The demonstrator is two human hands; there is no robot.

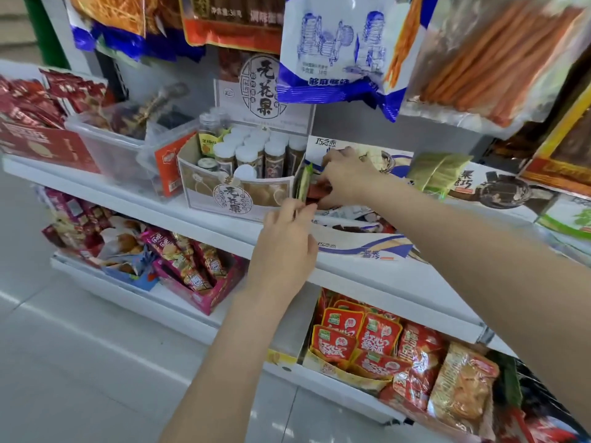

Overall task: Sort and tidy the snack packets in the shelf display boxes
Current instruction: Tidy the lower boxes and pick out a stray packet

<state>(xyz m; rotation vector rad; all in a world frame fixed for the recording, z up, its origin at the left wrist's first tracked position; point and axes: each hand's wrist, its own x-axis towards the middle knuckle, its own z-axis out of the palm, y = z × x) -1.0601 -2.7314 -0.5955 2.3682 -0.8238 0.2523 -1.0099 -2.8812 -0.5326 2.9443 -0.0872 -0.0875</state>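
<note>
- Where both hands meet at the middle shelf (204, 225), white ledge running just under the grip and away to either side.
- Hanging above the grip, big blue-and-white bag (339, 49), with a clear bag of orange sticks (499, 59) beside it, up and to the right.
- Holding the gripped packets, white-and-blue display box (361, 243), front wall low and bent outward just below the hands.
- Touching that box on the left of the grip, cardboard box of white-capped jars (236, 174).
- Farther left of the grip, clear plastic tub (112, 139), then red carton (44, 145) beyond it.
- Below and right of the grip, on the lower shelf, red snack pouches (361, 340) standing in a yellow tray.
- Right hand (347, 179) reaching over the box, fingers curled around a bundle of small snack packets (311, 190), green and reddish, standing on edge at the left end of the box.
- Left hand (284, 247) rising from below, fingertips pinching the near edge of the same bundle.
- Just right of the grip, green packets (438, 172) lying in the neighbouring box.
</note>
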